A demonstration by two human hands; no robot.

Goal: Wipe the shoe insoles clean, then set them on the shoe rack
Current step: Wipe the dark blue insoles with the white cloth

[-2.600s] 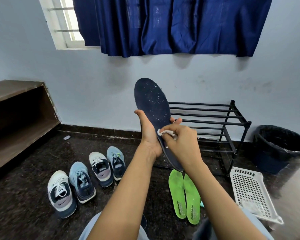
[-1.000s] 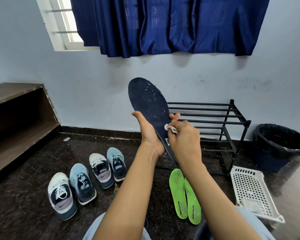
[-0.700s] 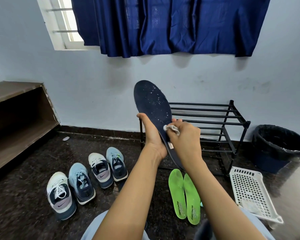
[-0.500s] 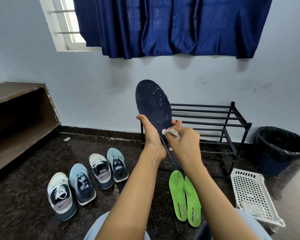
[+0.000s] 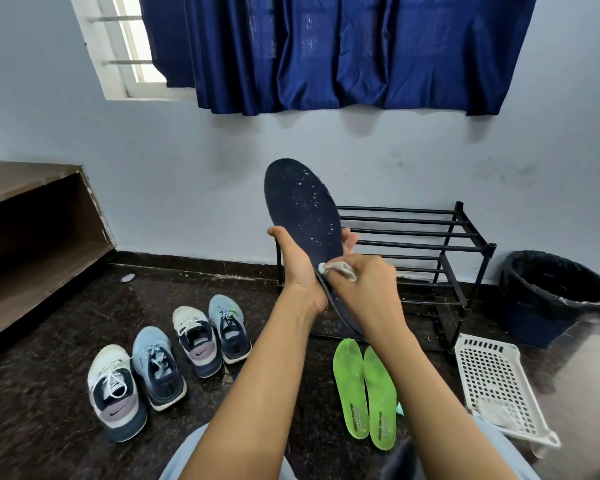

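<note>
A dark navy insole [image 5: 302,206] flecked with white specks stands upright in front of me. My left hand [image 5: 300,268] grips it around its middle, thumb on the left edge and fingertips showing past the right edge. My right hand [image 5: 364,285] pinches a small white cloth [image 5: 338,268] and presses it against the insole's lower half. Two bright green insoles [image 5: 364,393] lie side by side on the dark floor below. The black metal shoe rack [image 5: 430,237] stands against the wall behind my hands, its bars bare.
Two pairs of sneakers [image 5: 167,365] sit on the floor at the left. A white perforated plastic tray [image 5: 499,382] lies at the right, a dark bin [image 5: 555,292] with a black liner behind it. A brown wooden shelf [image 5: 32,244] runs along the left wall.
My right hand with the cloth has slid a little down the navy insole from its earlier spot near the middle. The insole stays upright in my left hand.
</note>
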